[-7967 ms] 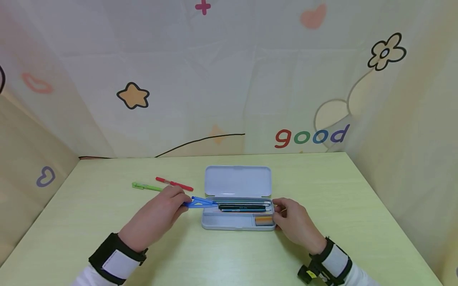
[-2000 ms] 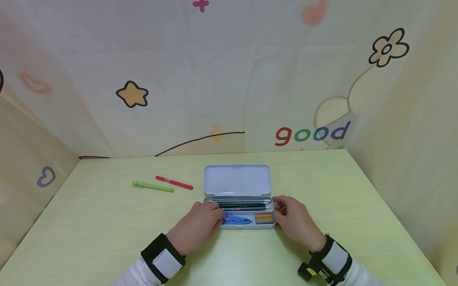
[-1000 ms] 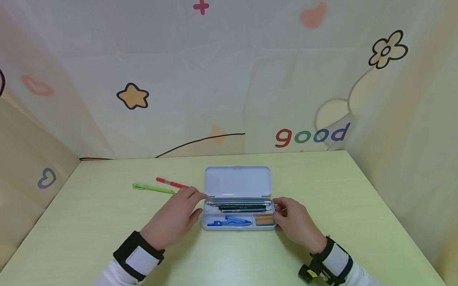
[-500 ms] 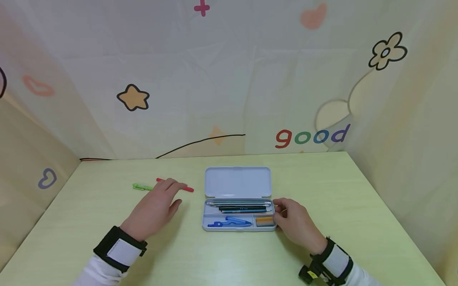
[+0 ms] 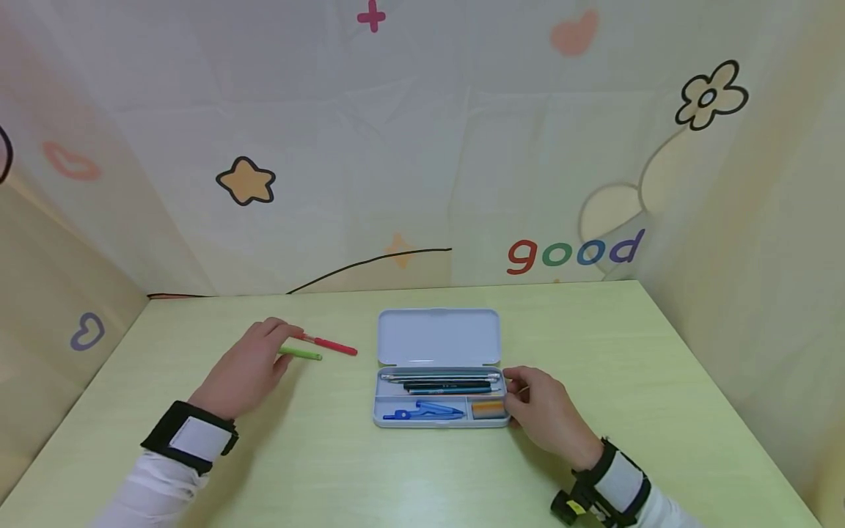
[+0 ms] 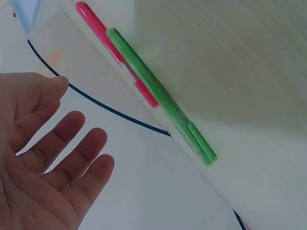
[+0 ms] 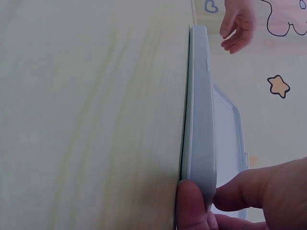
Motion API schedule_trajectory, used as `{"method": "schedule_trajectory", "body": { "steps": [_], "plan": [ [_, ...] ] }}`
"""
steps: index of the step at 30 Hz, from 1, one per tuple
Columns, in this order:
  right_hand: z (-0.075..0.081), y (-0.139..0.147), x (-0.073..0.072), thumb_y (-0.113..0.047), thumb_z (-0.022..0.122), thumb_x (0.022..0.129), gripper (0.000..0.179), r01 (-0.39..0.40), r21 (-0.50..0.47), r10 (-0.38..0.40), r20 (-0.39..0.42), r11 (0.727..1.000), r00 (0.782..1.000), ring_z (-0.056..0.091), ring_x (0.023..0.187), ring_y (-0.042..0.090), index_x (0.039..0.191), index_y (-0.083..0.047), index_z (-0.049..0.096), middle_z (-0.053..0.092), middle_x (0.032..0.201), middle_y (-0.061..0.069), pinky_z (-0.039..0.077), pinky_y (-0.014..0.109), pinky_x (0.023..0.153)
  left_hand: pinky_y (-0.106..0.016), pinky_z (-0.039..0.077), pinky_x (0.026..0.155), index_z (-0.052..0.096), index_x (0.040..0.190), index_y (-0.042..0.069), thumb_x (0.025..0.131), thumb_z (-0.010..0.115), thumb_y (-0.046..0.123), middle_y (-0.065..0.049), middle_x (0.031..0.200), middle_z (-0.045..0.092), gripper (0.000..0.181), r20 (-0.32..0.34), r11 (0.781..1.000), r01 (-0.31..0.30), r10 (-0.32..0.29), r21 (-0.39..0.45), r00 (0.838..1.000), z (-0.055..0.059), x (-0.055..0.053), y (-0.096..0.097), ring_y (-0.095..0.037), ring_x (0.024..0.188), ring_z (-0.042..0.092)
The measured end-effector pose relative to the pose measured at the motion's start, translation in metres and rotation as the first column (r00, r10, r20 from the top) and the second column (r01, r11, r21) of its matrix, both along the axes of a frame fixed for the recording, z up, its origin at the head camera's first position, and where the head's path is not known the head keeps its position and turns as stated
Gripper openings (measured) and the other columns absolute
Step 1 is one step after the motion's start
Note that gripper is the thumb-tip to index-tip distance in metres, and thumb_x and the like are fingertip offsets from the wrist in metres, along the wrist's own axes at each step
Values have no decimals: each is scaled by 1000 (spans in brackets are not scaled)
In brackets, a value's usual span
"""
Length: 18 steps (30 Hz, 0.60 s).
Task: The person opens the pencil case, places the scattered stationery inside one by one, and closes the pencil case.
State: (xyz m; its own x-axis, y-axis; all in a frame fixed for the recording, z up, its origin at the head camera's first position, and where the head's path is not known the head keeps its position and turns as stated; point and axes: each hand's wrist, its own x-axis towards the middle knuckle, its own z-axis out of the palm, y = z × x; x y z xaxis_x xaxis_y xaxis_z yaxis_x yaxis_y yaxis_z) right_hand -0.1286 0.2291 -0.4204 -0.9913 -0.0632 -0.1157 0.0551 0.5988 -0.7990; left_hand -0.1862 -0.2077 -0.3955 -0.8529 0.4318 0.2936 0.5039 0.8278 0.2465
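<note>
My left hand hovers over the left part of the table with relaxed fingers apart, holding nothing. Below it in the head view lie a green pen, partly hidden by the hand, and a red pen. The left wrist view shows the whole green pen clear of the fingers. At centre stands a pale blue pencil case, lid raised. My right hand pinches its right end; in the right wrist view, fingertips and thumb bracket the case wall.
Inside the case are several pencils in the back compartment, a blue compass at front left and an orange-and-grey eraser at front right. A patterned curtain rises behind the table's far edge.
Earlier my left hand carried the blue compass into the case's front compartment and let go. Since then it has moved left, over the pens. My right hand has stayed on the case.
</note>
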Motion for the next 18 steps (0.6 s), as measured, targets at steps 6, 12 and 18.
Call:
{"method": "schedule_trajectory", "body": {
  "steps": [6, 12, 18],
  "plan": [
    [0, 0, 0, 3, 63, 98, 38, 2, 2, -2, 2, 1000, 1000, 58, 85, 21, 136, 10, 60, 60, 102, 11, 60, 27, 63, -55, 55, 100, 65, 129, -3, 90, 76, -11, -19, 123, 64, 42, 17, 999, -15, 15, -31, 1000, -9, -14, -20, -40, 115, 62],
    [1, 0, 0, 4, 63, 98, 38, 11, -1, -11, 5, 1000, 1000, 59, 84, 21, 135, 9, 61, 60, 101, 11, 60, 27, 63, -56, 54, 100, 67, 127, -5, 89, 77, -11, -20, 123, 64, 39, 37, 998, -27, 29, -64, 999, -17, -27, -33, -43, 115, 62],
    [2, -1, 0, 3, 63, 99, 38, 4, 2, -4, 13, 1000, 1000, 59, 84, 20, 137, 9, 60, 60, 102, 11, 60, 28, 64, -57, 53, 101, 70, 124, -6, 90, 77, -9, -20, 121, 66, 34, 60, 996, -40, 46, -86, 997, -23, -33, -39, -44, 115, 63]
  ]
}}
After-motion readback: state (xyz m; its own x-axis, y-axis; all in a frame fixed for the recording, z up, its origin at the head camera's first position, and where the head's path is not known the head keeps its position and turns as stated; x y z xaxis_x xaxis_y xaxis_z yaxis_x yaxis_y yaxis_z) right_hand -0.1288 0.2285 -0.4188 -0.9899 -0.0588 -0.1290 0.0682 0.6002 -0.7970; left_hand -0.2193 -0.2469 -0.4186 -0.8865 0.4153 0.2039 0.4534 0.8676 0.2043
